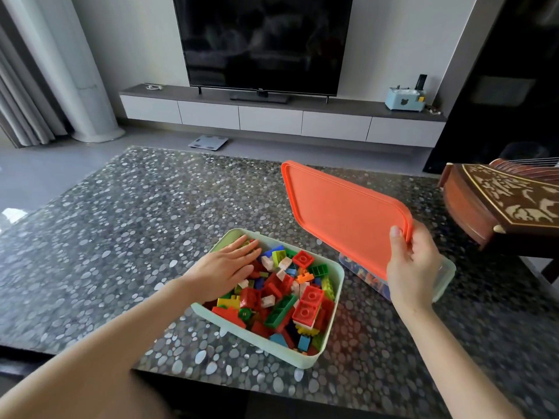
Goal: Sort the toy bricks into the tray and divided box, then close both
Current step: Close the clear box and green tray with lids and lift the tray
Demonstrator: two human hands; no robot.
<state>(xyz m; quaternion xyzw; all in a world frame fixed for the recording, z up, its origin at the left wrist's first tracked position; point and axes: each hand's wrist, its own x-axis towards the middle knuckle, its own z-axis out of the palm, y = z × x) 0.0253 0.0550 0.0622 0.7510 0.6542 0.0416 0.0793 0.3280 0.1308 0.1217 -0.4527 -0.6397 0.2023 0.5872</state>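
Bricks heaped under my flat, spread left fingers; right fingers pinching lid: overfill may block closing.

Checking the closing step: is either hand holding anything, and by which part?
The right hand grips the orange lid by its near corner. The left hand holds nothing, lying flat on the bricks.
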